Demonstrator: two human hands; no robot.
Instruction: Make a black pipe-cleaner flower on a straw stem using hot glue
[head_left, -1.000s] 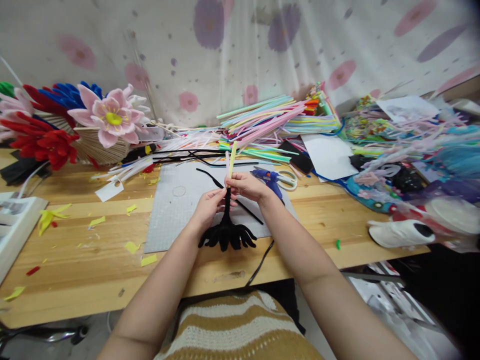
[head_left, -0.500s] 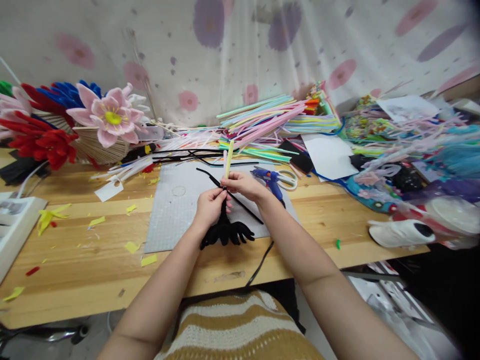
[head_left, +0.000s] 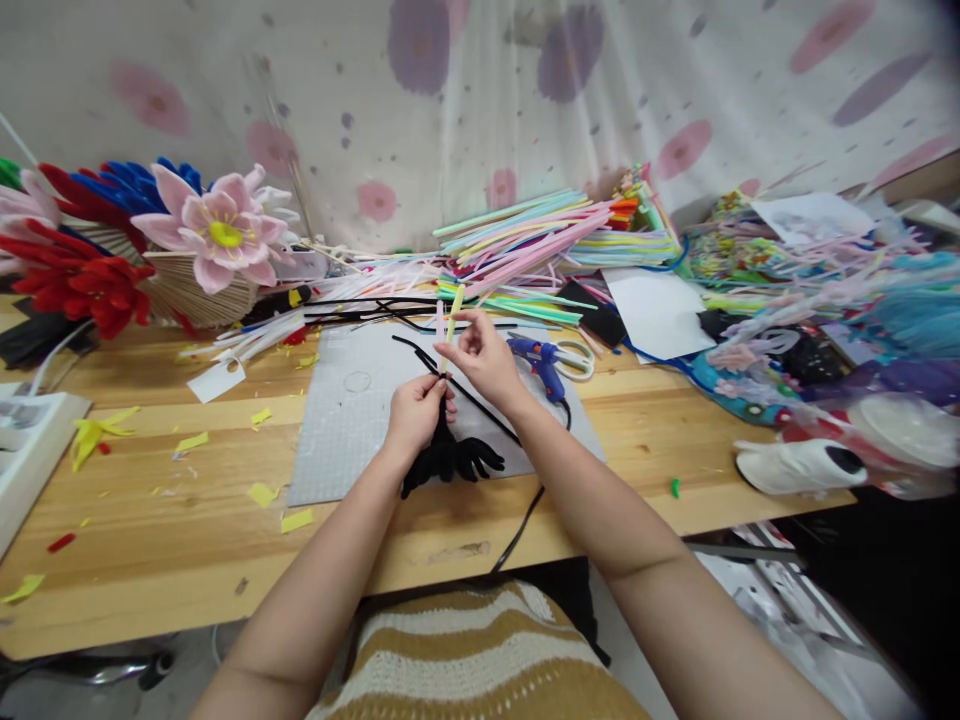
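Observation:
My left hand (head_left: 415, 408) is closed around the stem of a black pipe-cleaner flower (head_left: 450, 458), whose drooping black petals hang just below the fist over a grey mat (head_left: 337, 420). A short way above it, my right hand (head_left: 484, 355) pinches a pale yellow pipe cleaner (head_left: 452, 305) that sticks upward beside a pink one (head_left: 440, 318). Loose black pipe cleaners (head_left: 420, 355) lie on the mat behind both hands.
A blue glue gun (head_left: 541, 362) and scissors (head_left: 576, 356) lie right of my hands. Behind them is a heap of coloured pipe cleaners (head_left: 540, 240). Finished flowers (head_left: 217, 228) stand at the left. Craft clutter (head_left: 817, 300) fills the right; yellow scraps (head_left: 262, 492) dot the wooden table (head_left: 150, 540).
My right hand has risen away from the left, sliding up the yellow pipe cleaner. The black flower has been drawn up a little under my left fist.

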